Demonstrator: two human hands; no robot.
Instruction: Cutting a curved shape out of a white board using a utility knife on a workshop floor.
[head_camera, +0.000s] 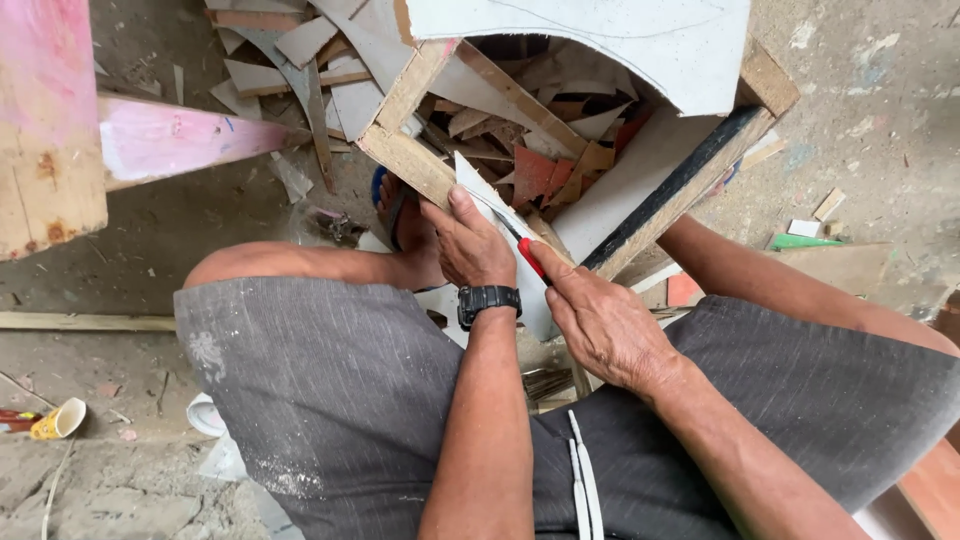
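Right now your left hand (470, 245) presses flat on a pale grey-white, pointed offcut of sheet board (490, 205) just left of the frame's centre, fingers spread narrow along its edge; that looks meant to keep the piece from sliding. Your black digital wristwatch (488, 300) sits just below that hand. Your right hand (600, 320), at centre and slightly lower right, is closed around a slim red-handled cutting tool (530, 257), whose tip meets the board just beside your left thumb. I cannot tell whether it is a knife or a scriber.

You rest the board on the near corner of a rough square wooden crate (410, 155), which fills the upper centre of the frame and holds a heap of broken board scraps in red, tan and white (545, 165). That corner seems to serve as support under the cut. A large white curved sheet (640, 40) lies over the crate's far side at the top.

Your knees in dusty grey shorts (330, 390) bracket the work across the lower frame, which suggests a crouch that keeps it close. A pink-stained timber beam (170, 135) crosses the upper left, and a crumpled yellow paper cup (60, 420) lies on the concrete floor (880, 120) at lower left.
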